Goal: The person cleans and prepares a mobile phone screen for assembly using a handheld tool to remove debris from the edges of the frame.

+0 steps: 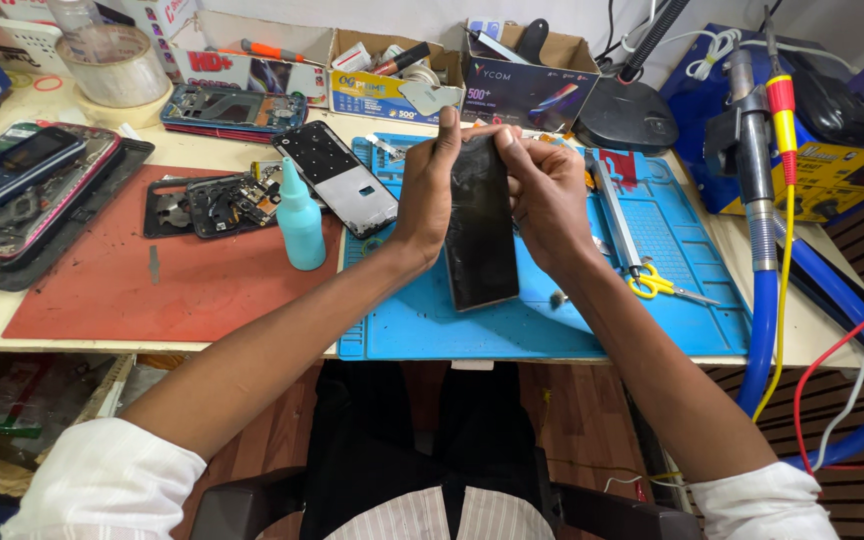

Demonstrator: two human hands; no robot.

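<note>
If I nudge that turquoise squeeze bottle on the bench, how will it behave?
The turquoise bottle stands upright, tall and narrow with a pointed nozzle, so a push near the top would probably tip it. Its plastic looks soft, likely light and squeezable. Toppled, its round body may roll across the red mat.

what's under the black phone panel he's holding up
Under the black phone panel lies the blue work mat. Both hands grip its top. The mat patch directly beneath stays hidden.
</note>
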